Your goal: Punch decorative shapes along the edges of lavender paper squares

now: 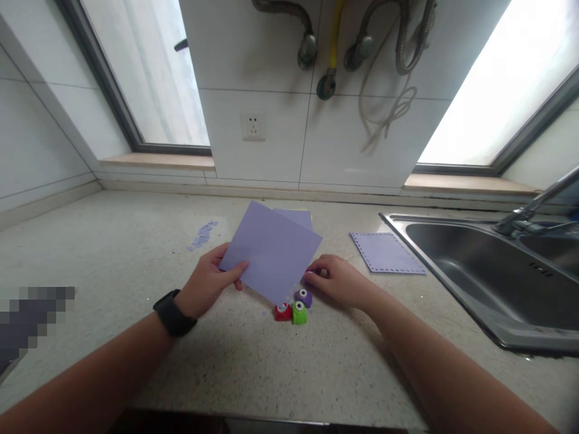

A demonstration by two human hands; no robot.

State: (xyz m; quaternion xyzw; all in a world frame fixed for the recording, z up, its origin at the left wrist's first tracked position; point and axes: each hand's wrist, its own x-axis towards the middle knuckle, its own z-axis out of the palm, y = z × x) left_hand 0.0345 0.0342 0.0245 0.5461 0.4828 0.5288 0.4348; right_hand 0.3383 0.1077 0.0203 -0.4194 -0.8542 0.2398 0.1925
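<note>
My left hand (217, 274), with a black watch on its wrist, pinches a sheet of lilac paper (274, 253) by its left corner, thumb on top. The sheet is tilted above the counter. At the sheet's right side my right hand (335, 278) has its fingers curled together low over the counter; a small purplish bit shows at the fingertips, too little to name. Just left of that hand stand a purple craft punch (303, 297), a green craft punch (299, 313) and a red craft punch (283, 312). The sheet's lower corner meets the red one.
More lilac paper (296, 217) lies behind the held sheet. A lilac sheet with punched edges (386, 252) rests beside the steel sink (452, 271) on the right. Punched-out paper bits (203, 235) are heaped at the left. A tiled wall with pipes rises behind the counter (226, 367).
</note>
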